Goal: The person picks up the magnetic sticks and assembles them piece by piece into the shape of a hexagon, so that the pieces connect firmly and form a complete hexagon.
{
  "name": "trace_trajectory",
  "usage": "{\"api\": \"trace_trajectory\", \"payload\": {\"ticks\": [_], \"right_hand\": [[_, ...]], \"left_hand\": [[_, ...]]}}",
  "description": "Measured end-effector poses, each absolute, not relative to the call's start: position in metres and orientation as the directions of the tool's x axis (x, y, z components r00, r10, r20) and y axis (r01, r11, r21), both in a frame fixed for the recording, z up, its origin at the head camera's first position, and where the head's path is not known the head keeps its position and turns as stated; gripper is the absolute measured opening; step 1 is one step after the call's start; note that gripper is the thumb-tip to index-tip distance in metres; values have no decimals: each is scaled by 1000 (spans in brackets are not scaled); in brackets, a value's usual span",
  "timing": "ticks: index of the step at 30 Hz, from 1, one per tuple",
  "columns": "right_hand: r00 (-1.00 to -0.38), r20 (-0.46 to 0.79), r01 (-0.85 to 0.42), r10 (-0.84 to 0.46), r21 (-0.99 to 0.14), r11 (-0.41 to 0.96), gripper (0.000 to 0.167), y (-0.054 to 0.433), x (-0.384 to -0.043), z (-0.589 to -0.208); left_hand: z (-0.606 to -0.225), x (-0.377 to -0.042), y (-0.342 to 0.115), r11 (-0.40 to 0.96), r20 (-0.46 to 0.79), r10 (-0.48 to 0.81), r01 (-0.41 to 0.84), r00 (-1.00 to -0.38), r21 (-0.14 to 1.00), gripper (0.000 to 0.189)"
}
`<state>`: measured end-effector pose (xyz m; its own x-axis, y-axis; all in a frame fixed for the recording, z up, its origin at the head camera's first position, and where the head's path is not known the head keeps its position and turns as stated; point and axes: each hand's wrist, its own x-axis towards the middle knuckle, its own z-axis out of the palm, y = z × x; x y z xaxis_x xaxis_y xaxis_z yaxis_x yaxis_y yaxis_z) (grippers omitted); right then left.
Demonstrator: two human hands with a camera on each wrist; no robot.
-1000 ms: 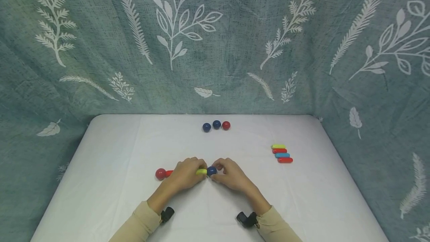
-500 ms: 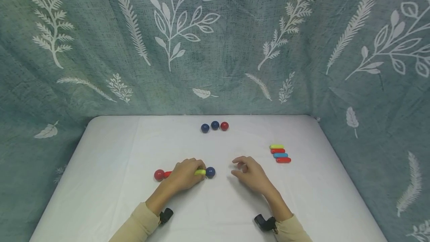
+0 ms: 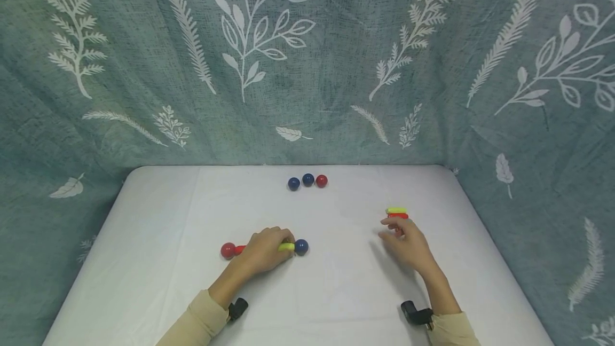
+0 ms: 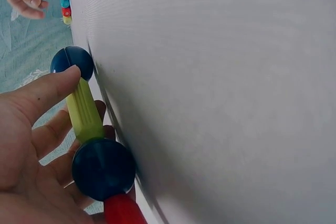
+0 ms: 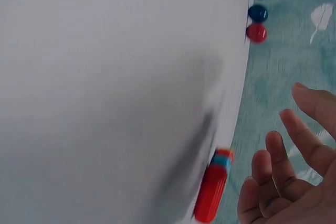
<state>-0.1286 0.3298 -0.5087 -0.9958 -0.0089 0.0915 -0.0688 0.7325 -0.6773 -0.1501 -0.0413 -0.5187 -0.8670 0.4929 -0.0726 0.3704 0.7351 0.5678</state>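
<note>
My left hand (image 3: 265, 250) grips a chain of balls and rods lying along the table. In the left wrist view its thumb and fingers are round a yellow-green rod (image 4: 85, 111) between a blue end ball (image 4: 79, 59) and a second blue ball (image 4: 103, 169), from which a red rod (image 4: 123, 211) runs on. At the chain's left end is a red ball (image 3: 228, 250). My right hand (image 3: 408, 244), fingers loosely bent and holding nothing, hovers by the loose rods. Of these a yellow-green rod (image 3: 396, 210) and a red rod (image 3: 194, 186) show; the hand hides others in the head view.
Two blue balls (image 3: 308, 179) and a red ball (image 3: 322, 181) sit in a row near the back edge of the white table (image 3: 192, 202). Behind it hangs a green leaf-patterned cloth (image 3: 336, 68).
My right hand has let go of the blue end ball and moved right to the loose rods. The left hand stays on the chain.
</note>
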Motion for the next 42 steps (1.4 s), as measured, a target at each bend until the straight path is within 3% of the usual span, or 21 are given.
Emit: {"api": "trace_trajectory", "payload": {"ticks": [11,29,42], "right_hand": [[-992,22,82,123,-631,771,31,380,-134,-511],[-972,-152,234,178,-580,780,33,389,-138,-520],[-975,-147,223,168,-593,773,31,385,-133,-517]], "left_hand": [[-519,-150,-42,728,-70,499,374,-864,574,21],[-516,-150,-42,728,-75,494,365,-866,580,20],[-514,-148,-42,732,-77,482,353,-873,582,22]]}}
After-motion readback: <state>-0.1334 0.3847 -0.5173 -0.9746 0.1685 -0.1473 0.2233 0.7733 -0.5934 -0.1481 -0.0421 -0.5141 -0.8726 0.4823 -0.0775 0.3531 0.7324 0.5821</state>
